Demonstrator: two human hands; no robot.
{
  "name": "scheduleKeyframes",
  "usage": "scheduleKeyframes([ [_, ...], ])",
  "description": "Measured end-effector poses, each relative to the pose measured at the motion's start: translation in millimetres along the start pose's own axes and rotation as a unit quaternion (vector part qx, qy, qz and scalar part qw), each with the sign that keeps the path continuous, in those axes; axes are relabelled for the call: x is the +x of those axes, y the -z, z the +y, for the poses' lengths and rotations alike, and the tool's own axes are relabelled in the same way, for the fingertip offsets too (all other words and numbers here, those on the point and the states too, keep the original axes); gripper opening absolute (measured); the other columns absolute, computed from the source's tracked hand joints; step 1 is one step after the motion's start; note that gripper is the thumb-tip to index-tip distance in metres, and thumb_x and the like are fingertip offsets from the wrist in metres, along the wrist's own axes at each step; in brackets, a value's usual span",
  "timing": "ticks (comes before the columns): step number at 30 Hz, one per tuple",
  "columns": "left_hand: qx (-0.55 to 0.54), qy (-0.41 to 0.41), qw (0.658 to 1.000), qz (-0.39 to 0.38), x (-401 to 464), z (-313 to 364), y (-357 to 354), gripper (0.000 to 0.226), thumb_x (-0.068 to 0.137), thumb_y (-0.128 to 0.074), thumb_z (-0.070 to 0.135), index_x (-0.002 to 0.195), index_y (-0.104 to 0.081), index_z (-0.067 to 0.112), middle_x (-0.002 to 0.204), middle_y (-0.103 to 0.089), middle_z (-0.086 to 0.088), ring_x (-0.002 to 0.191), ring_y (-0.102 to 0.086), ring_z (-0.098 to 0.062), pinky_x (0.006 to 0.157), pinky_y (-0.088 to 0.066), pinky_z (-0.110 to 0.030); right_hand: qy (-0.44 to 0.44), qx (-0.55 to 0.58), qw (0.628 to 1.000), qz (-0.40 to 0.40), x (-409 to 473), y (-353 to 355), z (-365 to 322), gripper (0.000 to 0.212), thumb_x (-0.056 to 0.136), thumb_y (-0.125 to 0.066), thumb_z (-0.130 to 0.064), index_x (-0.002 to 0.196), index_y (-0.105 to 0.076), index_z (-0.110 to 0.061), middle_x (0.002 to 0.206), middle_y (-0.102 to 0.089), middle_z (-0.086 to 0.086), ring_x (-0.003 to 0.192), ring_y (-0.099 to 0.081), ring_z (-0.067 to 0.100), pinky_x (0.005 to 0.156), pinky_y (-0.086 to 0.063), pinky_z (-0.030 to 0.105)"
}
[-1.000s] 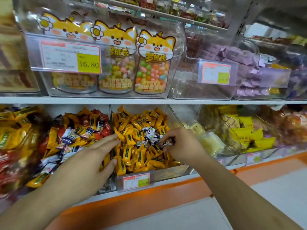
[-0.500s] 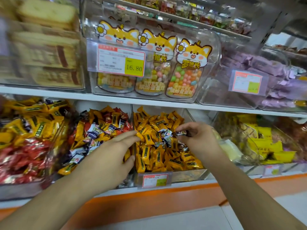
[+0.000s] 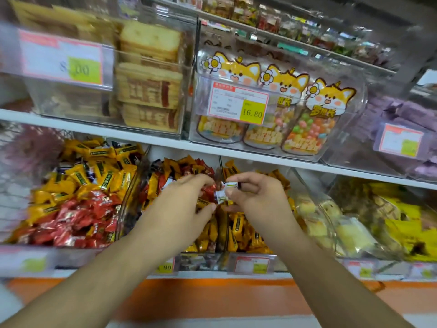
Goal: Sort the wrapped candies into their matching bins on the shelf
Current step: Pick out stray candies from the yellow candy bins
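Both hands meet at the divider between two candy bins on the lower shelf: my right hand (image 3: 257,197) pinches small white-wrapped candies (image 3: 227,190) between thumb and fingertips, while my left hand (image 3: 182,204) reaches toward them with fingers curled loosely and thumb spread, touching or nearly touching the wrappers; I cannot tell whether it grips anything. I judge I am holding the strays up and clear of the heap so they can be passed across or dropped where they belong, since their pale wrappers match neither the yellow pile beneath my right hand nor most of what lies under my left.

Directly below, the yellow candy bin (image 3: 238,235) is packed with gold wrappers. Just left of the clear divider, the mixed bin (image 3: 170,171) holds orange, red and a few pale pieces, partly hidden by my left hand. Farther left, a larger bin (image 3: 78,200) carries yellow candies above and red ones below. To the right sit pale yellow packaged cakes (image 3: 331,221).

On the upper shelf (image 3: 71,121) stand stacked biscuit packs (image 3: 149,91) and cartoon-fox candy jars (image 3: 305,129) behind a price tag reading 16.80 (image 3: 238,104). That shelf edge hangs low over the bins, and the upright divider between them stands in the path of any sideways move, so lifted pieces must clear both
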State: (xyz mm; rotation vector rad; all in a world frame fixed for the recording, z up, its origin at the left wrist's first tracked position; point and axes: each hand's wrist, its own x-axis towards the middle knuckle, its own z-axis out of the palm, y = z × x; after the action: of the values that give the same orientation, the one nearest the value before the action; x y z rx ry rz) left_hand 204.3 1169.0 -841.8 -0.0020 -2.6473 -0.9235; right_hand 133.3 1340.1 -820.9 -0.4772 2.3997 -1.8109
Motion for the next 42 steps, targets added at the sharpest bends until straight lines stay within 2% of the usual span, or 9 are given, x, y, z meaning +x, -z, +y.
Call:
scheduleKeyframes([
  [3,0.012,0.015,0.999,0.036,-3,-10,15,0.042,0.097,-0.063,0.036,0.137,-0.051,0.035,0.133,-0.055,0.014,0.11,-0.059,-0.002,0.093,-0.052,-0.028,0.045,-0.081,0.996,-0.013,11,-24,1,0.014,0.095,-0.076,-0.025,0.109,-0.075,-0.024,0.1,-0.075,-0.003,0.094,-0.073,0.009,0.082,-0.063,0.033],
  [7,0.036,0.019,0.998,0.037,-9,-14,24,0.047,0.097,-0.062,0.03,0.142,-0.047,0.033,0.143,-0.047,0.016,0.121,-0.052,-0.007,0.096,-0.045,-0.024,0.071,-0.185,0.979,-0.052,23,-34,3,0.036,0.099,-0.065,-0.045,0.133,-0.068,-0.033,0.126,-0.07,-0.016,0.118,-0.062,0.002,0.102,-0.054,0.031],
  [12,0.04,-0.013,0.999,-0.02,-7,-9,15,0.052,0.101,-0.057,0.031,0.149,-0.039,0.037,0.154,-0.035,0.023,0.133,-0.045,-0.003,0.107,-0.04,-0.021,0.053,-0.266,0.962,0.009,28,19,19,0.027,0.105,-0.058,-0.022,0.128,-0.07,-0.027,0.123,-0.069,-0.015,0.112,-0.063,0.005,0.086,-0.05,0.016],
  [15,0.056,-0.049,0.993,-0.086,-5,-3,-3,0.057,0.105,-0.05,0.037,0.157,-0.026,0.042,0.161,-0.018,0.029,0.147,-0.029,-0.002,0.116,-0.03,-0.022,0.023,-0.345,0.937,0.05,31,62,44,0.035,0.101,-0.058,-0.008,0.127,-0.07,-0.028,0.127,-0.07,-0.007,0.119,-0.064,0.013,0.094,-0.054,0.031],
  [20,0.063,-0.045,0.984,-0.16,-6,2,-31,0.067,0.105,-0.043,0.051,0.161,-0.007,0.044,0.163,0.009,0.035,0.151,-0.023,-0.001,0.121,-0.029,-0.026,-0.043,-0.467,0.878,-0.096,34,112,68,0.066,0.091,-0.064,0.0,0.142,-0.058,-0.042,0.137,-0.055,-0.01,0.084,-0.065,0.004,0.058,-0.046,0.014],
  [24,0.066,-0.042,0.985,-0.153,-2,-1,-38,0.065,0.103,-0.044,0.054,0.159,-0.011,0.049,0.161,0.008,0.039,0.141,-0.04,0.001,0.117,-0.038,-0.029,-0.025,-0.518,0.844,-0.137,39,119,79,0.072,0.087,-0.069,-0.003,0.143,-0.056,-0.047,0.152,-0.051,-0.013,0.134,-0.053,0.015,0.09,-0.048,0.024],
  [28,0.062,-0.048,0.986,-0.147,-1,-3,-38,0.063,0.102,-0.046,0.054,0.158,-0.017,0.051,0.161,0.0,0.038,0.145,-0.033,0.002,0.119,-0.032,-0.026,-0.01,-0.536,0.838,-0.097,45,119,88,0.06,0.083,-0.077,-0.011,0.134,-0.065,-0.041,0.133,-0.065,-0.006,0.116,-0.063,0.018,0.079,-0.049,0.025],
  [34,0.065,-0.036,0.987,-0.142,0,2,-38,0.061,0.102,-0.047,0.053,0.157,-0.021,0.05,0.162,-0.004,0.037,0.142,-0.036,0.003,0.119,-0.026,-0.021,0.018,-0.524,0.851,-0.021,44,123,95,0.016,0.081,-0.083,-0.018,0.092,-0.08,-0.029,0.102,-0.075,-0.004,0.096,-0.068,0.016,0.075,-0.051,0.026],
  [42,0.082,-0.012,0.982,-0.169,-1,9,-30,0.062,0.103,-0.049,0.05,0.158,-0.02,0.05,0.162,-0.002,0.036,0.126,-0.056,-0.016,0.113,-0.035,-0.022,0.002,-0.415,0.904,0.101,33,126,80,0.016,0.087,-0.081,-0.018,0.081,-0.08,-0.033,0.082,-0.074,-0.015,0.077,-0.066,-0.003,0.059,-0.04,0.006],
])
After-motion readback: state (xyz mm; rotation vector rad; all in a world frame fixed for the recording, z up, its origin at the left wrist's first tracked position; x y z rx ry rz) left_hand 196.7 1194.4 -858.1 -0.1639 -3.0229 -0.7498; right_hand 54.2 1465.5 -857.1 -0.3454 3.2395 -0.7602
